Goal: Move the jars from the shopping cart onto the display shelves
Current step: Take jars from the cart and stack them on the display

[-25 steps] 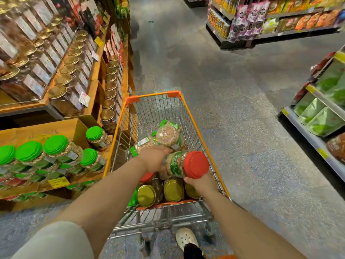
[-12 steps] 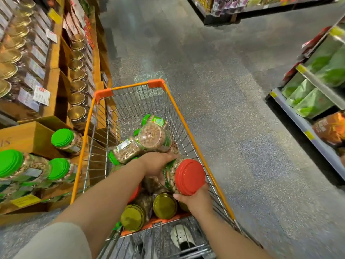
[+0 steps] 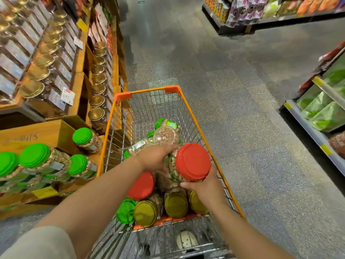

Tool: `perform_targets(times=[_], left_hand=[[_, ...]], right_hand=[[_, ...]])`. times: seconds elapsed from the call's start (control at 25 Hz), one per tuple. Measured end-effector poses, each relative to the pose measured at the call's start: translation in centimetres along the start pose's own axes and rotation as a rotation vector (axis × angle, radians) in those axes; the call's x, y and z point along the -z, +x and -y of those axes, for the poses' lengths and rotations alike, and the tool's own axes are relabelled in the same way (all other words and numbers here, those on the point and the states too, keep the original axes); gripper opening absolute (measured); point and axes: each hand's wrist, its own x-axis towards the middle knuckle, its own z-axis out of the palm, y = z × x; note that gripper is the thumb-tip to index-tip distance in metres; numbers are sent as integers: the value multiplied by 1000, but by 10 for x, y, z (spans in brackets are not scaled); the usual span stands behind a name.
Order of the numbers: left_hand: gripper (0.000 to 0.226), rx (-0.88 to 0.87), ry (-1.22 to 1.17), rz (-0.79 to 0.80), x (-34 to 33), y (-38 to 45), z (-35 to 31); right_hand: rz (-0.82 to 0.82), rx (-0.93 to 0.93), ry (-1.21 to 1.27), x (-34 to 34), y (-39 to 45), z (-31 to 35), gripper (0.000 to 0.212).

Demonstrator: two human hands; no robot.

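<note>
I'm holding a clear plastic nut jar with a red screw lid (image 3: 188,163) over the orange-rimmed wire shopping cart (image 3: 147,94), lid facing me. My left hand (image 3: 155,157) is gripping the jar's body from the left, fingers curled round it; my right hand (image 3: 205,186) is cupping it under the lid, thumb pressing on the side. Below it in the cart are lying gold-lidded jars (image 3: 175,203), another red-lidded jar (image 3: 141,186) and green-lidded jars (image 3: 164,126). Wooden display shelves (image 3: 46,131) with green-lidded jars are standing on the left.
</note>
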Motion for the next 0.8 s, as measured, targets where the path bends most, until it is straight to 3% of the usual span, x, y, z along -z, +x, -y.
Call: perform_targets(times=[0.12, 0.28, 0.36, 0.48, 0.64, 0.8], left_hand=[[123, 106, -102, -148, 35, -51, 15], [115, 255, -280, -367, 75, -152, 32], [109, 310, -395, -471, 83, -202, 39], [97, 366, -560, -643, 81, -304, 57], [90, 416, -704, -847, 65, -459, 83], [83, 468, -743, -1005, 44, -604, 105]], right_hand=[[62, 207, 50, 8, -7, 47, 107], [210, 444, 125, -3, -35, 122, 100], [270, 525, 175, -17, -58, 154, 109], [365, 668, 243, -59, -124, 199, 116], [550, 746, 370, -132, -237, 250, 98], [764, 780, 431, -213, -341, 286, 95]])
